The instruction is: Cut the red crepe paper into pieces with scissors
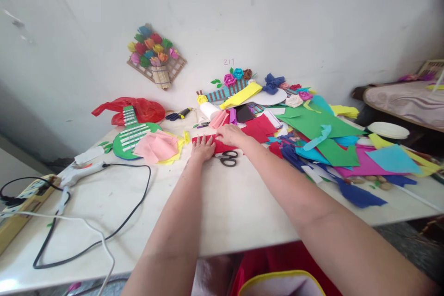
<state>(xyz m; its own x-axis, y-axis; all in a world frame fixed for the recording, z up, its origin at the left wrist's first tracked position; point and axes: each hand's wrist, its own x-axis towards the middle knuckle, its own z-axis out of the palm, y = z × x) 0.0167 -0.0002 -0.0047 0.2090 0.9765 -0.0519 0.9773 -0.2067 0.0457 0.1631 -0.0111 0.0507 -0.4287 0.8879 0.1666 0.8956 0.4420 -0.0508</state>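
My left hand (pixel 203 149) lies flat with its fingers spread, pressing the left end of a strip of red paper (pixel 225 147) onto the table. At the upper edge of that paper, my right hand (pixel 230 135) has its fingers bent together on it; the fingertips are small and partly hidden. Black-handled scissors (pixel 229 159) rest just below the red paper, their blades partly under it. Pink paper (pixel 157 146) lies over yellow paper to the left of my left hand. Another piece of red paper (pixel 260 128) is to the right, beyond my right wrist.
A green guitar-shaped cutout (pixel 130 120) with white strips lies at left near a red plastic bag (pixel 145 108). A glue gun (pixel 81 173) trails a black cord across the table. Coloured paper scraps (pixel 322 120) heap up at right. A power strip (pixel 31 199) sits at far left.
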